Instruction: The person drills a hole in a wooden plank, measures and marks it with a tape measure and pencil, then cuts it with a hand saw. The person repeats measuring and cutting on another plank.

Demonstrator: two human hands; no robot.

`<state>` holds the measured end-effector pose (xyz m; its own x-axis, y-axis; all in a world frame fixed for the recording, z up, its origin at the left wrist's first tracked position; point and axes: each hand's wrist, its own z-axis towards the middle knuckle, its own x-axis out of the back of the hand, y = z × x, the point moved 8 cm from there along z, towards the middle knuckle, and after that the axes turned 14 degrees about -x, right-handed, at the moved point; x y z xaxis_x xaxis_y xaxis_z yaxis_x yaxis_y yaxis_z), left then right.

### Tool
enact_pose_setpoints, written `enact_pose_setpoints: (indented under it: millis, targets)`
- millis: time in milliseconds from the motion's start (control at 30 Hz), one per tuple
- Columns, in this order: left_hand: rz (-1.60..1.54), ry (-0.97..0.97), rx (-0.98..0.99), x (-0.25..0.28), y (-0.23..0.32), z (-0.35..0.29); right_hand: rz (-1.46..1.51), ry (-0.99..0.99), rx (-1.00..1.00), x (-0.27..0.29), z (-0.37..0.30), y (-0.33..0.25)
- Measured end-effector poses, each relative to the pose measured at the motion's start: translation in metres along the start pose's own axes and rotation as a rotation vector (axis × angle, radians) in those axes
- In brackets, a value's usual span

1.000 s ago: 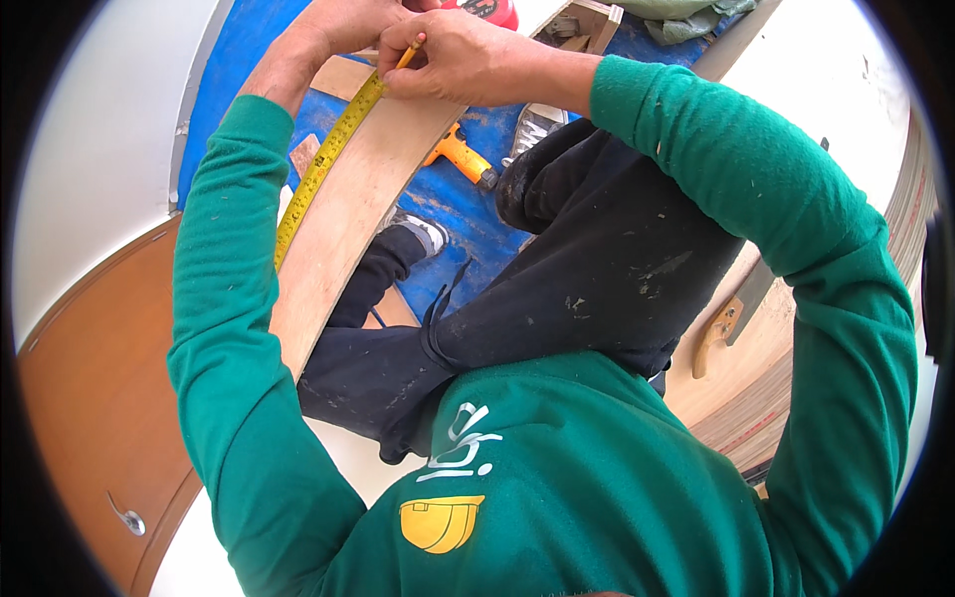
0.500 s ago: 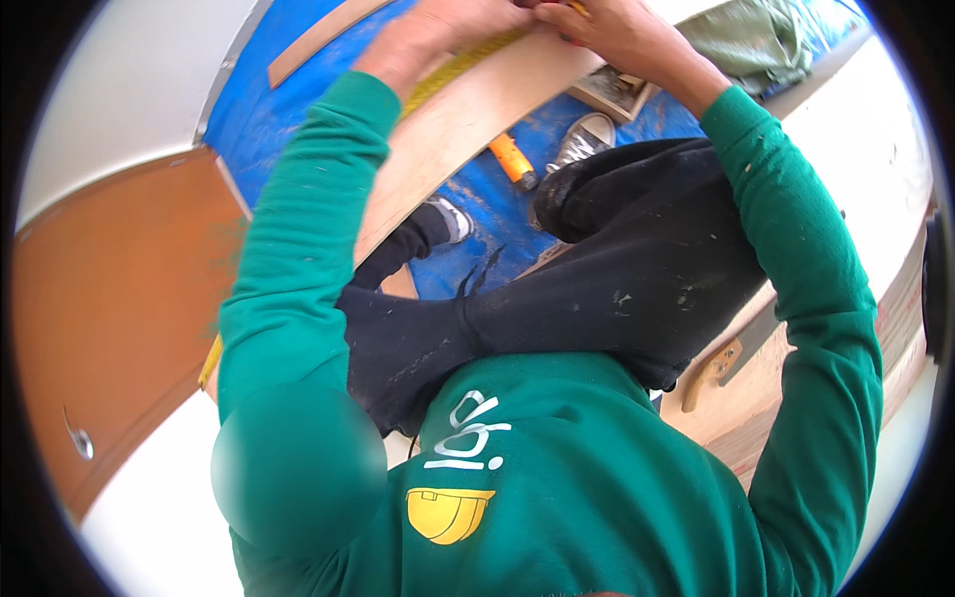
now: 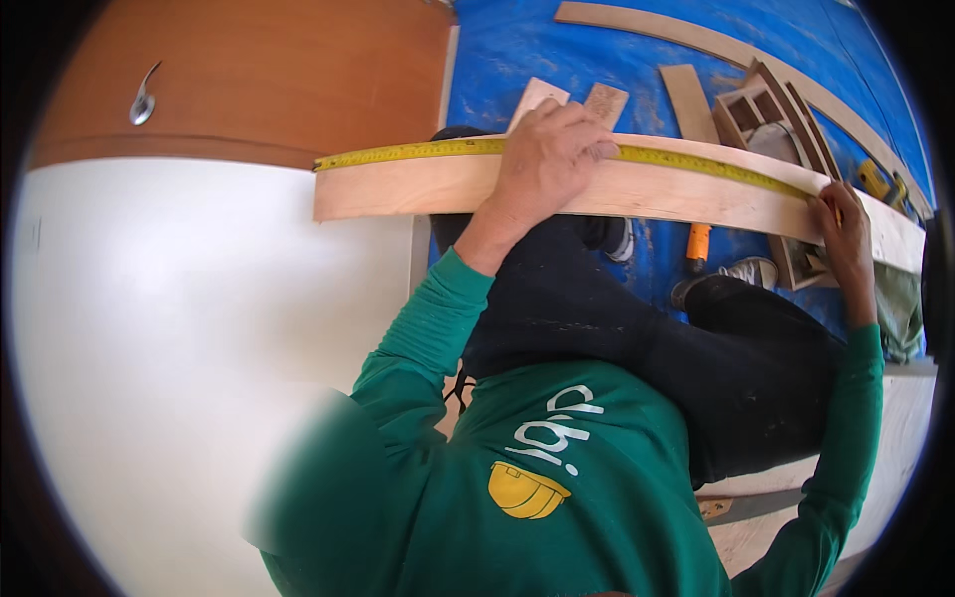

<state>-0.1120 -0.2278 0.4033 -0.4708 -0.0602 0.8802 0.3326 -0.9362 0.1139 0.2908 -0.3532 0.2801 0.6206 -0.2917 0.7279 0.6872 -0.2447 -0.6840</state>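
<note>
A long pale wooden board (image 3: pixel 398 189) lies across my lap. The yellow blade of a tape measure (image 3: pixel 418 150) runs along it, its end at the board's left end. My left hand (image 3: pixel 557 159) is closed over the board near its middle, pressing on the blade, with fingertips over the far edge. Further right, my right hand (image 3: pixel 846 234) rests on the board where the blade meets it. Its fingers are pinched round a thin orange stick, which looks like a pencil (image 3: pixel 838 213). The tape's case is not visible.
A blue sheet (image 3: pixel 497 60) covers the floor. On it lie an orange-handled tool (image 3: pixel 699 242), wood offcuts (image 3: pixel 686 99), a long strip (image 3: pixel 657 25) and a wooden tool box (image 3: pixel 746 114). An orange-brown door (image 3: pixel 269 80) stands at left, a saw (image 3: pixel 741 507) at lower right.
The view has swung left, bringing the board's left end and the tape's end into sight. My hands, close together before, are now far apart along the board.
</note>
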Motion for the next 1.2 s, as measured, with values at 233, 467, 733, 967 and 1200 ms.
enact_pose_setpoints:
  millis: [233,467,733,967,1200]
  targets:
    - [-0.024,-0.017,0.059,0.005,0.01,-0.011,0.028,-0.058,-0.084,-0.003,-0.009,0.012]
    - [-0.093,-0.04,0.106,-0.004,0.02,-0.016,-0.04,-0.066,-0.082,0.003,-0.008,0.021]
    - [-0.08,0.006,0.106,-0.005,0.024,-0.018,-0.044,-0.07,-0.091,0.003,-0.005,0.032]
    - [-0.046,-0.001,0.093,-0.005,0.023,-0.018,-0.067,-0.142,-0.088,0.001,-0.004,0.019]
    - [-0.252,-0.264,-0.15,-0.083,0.041,0.053,-0.136,-0.087,-0.109,0.011,-0.015,0.011]
